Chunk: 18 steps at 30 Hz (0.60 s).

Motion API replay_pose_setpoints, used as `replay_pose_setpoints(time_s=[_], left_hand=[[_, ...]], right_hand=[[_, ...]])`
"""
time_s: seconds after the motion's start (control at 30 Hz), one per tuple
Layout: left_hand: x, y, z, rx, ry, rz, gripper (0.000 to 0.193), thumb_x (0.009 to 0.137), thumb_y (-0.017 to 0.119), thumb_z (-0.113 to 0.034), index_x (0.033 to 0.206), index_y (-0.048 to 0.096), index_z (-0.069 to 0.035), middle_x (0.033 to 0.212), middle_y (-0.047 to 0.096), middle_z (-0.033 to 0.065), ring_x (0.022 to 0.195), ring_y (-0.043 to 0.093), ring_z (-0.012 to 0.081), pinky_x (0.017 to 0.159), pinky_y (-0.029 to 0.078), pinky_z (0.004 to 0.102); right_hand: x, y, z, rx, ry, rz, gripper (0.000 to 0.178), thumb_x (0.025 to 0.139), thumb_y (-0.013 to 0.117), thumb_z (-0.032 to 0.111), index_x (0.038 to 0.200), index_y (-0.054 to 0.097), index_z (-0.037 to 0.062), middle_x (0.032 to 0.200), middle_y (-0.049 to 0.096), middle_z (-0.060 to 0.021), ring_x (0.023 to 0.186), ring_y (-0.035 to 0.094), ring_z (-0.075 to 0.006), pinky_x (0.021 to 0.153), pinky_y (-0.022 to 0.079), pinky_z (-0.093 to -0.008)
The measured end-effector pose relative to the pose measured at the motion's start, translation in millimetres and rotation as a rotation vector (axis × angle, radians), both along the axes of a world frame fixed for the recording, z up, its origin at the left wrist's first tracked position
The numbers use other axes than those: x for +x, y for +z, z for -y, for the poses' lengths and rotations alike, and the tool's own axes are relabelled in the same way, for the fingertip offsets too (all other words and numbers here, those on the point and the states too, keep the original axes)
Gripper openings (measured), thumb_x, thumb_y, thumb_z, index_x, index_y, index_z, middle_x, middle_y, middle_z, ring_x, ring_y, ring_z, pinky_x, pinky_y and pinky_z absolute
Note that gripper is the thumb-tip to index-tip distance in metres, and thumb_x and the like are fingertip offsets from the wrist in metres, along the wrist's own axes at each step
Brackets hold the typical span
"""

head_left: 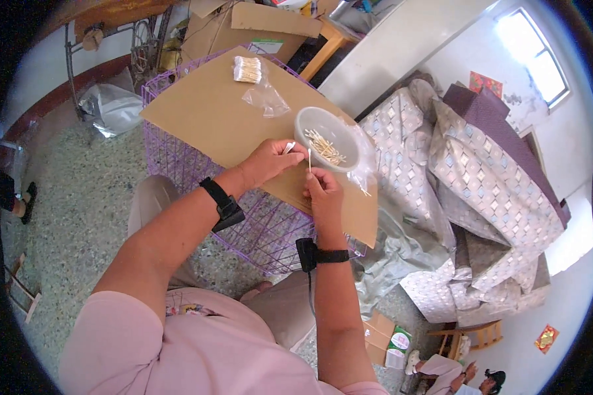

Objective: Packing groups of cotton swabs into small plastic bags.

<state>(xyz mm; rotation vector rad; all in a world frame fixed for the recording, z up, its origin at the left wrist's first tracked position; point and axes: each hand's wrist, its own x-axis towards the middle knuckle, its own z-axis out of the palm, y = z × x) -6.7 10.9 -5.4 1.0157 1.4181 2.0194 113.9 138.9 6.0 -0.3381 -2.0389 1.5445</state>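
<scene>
My left hand (270, 162) is closed around a few cotton swabs (288, 147), their white tips poking out past the fingers. Between the fingertips of my right hand (324, 191), a single cotton swab (310, 160) stands nearly upright. Both hands are close together at the near side of a whitish plastic bowl (298, 125). Inside the bowl lies a loose heap of swabs (324, 147). Farther off, a stacked bundle of swabs (247, 69) rests on a brown cardboard sheet (197, 108), beside a crumpled clear plastic bag (267, 100).
The cardboard lies on a purple wire cage (270, 234). More clear plastic (362, 176) and a few swabs sit right of the bowl. A patterned cloth (408, 145) covers furniture at the right. Open boxes (263, 26) stand behind. Another person (445, 375) sits at the lower right.
</scene>
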Motion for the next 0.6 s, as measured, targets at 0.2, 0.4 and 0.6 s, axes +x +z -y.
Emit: replay_pose_setpoints(time_s=[0.2,0.4,0.6], left_hand=[[2.2,4.1,2.1,-0.048,0.026,-0.056,0.019,0.093,0.059,-0.022,0.103,0.067,-0.008,0.073,0.052,-0.0106,0.06,0.041,-0.0009,0.051,0.034,0.0165],[0.1,0.4,-1.0,-0.008,0.001,-0.046,0.019,0.092,0.06,-0.021,0.102,0.066,-0.007,0.076,0.056,-0.0085,0.063,0.043,-0.0006,0.055,0.037,0.017],[-0.3,0.7,-0.3,0.0,0.009,-0.063,0.017,0.092,0.061,-0.021,0.1,0.066,-0.007,0.074,0.054,-0.0089,0.062,0.042,-0.0007,0.053,0.035,0.0168]], right_hand=[[-6.9,-19.6,-4.2,0.34,-0.1,-0.043,0.009,0.084,0.065,0.01,0.089,0.066,0.0023,0.078,0.06,-0.007,0.066,0.057,-0.0151,0.061,0.047,-0.0294],[-6.8,-15.9,4.3,0.458,-0.133,-0.053,0.009,0.08,0.067,0.01,0.082,0.063,0.0019,0.079,0.059,-0.0089,0.067,0.057,-0.0195,0.062,0.046,-0.0313],[-6.8,-16.5,5.6,0.465,-0.127,-0.07,0.011,0.082,0.066,0.011,0.087,0.063,0.0025,0.082,0.06,-0.0095,0.067,0.058,-0.0203,0.063,0.047,-0.0323]])
